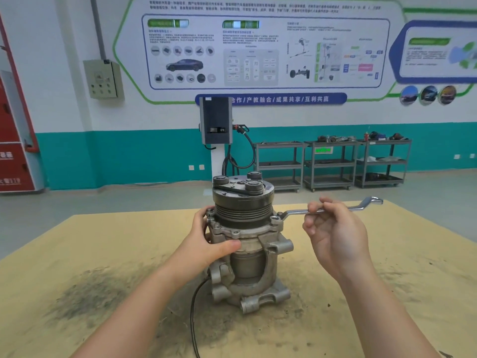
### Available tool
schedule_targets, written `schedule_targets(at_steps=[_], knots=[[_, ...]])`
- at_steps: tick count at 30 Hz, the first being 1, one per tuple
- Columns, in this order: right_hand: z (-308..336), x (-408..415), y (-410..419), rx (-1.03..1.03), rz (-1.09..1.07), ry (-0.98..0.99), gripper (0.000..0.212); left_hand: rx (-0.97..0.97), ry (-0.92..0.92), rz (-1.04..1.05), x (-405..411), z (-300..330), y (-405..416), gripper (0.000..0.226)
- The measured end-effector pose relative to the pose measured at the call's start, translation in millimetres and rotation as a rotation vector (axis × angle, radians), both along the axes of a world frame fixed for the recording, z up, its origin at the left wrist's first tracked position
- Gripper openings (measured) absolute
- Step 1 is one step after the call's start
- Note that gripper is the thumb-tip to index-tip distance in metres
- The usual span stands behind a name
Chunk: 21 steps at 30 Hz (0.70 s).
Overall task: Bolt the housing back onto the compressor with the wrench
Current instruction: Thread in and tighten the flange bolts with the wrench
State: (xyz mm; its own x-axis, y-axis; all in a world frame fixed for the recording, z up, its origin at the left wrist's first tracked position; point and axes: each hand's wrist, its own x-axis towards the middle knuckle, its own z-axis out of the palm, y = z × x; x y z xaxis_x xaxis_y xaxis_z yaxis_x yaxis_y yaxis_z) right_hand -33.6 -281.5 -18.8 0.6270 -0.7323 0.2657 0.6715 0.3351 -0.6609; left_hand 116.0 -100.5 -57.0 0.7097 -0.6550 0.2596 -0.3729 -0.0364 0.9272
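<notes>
We've got the compressor (245, 244) standing upright mid-table (77, 254), pulley end up, housing (240, 229) seated under the pulley w/ its flange bolts showing. Left hand (209, 241) grasps the housing flange, thumb across the front, steadying the body. Right hand (333, 228) pinches the wrench (296, 211) shank mid-length; its ring end sits on the right flange bolt (274, 218).

To do this well, we keep the ring fully down & square on the head, brace hard w/ the left, and slide the right out toward the free end for leverage. Short even pulls; then likely the opposite bolts, so the flange draws down flat.
</notes>
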Motion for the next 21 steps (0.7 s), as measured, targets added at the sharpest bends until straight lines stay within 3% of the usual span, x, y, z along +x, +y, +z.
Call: schedule_targets(at_steps=[8,11,15,17,21], knots=[[-10.0,-2.5,25.7,-0.258,-0.406,-0.067,0.018,-0.166,0.04,0.063,-12.5,-12.1,-2.2,0.088],[-24.4,2.6,49.9,-0.622,-0.635,-0.107,0.015,-0.225,0.024,0.169,-29.7,-17.5,-6.3,0.091],[-35.1,12.9,67.2,-1.212,-0.775,0.07,0.017,-0.306,0.022,0.265,-49.7,-18.9,-10.9,0.109],[-32.0,10.9,69.8,-1.214,-0.737,0.12,0.012,-0.317,0.011,0.3,-55.2,-20.4,-9.9,0.109],[-10.3,-6.9,52.3,-0.81,-0.573,0.055,0.009,-0.341,-0.013,0.283,-55.6,-22.9,-8.4,0.081]])
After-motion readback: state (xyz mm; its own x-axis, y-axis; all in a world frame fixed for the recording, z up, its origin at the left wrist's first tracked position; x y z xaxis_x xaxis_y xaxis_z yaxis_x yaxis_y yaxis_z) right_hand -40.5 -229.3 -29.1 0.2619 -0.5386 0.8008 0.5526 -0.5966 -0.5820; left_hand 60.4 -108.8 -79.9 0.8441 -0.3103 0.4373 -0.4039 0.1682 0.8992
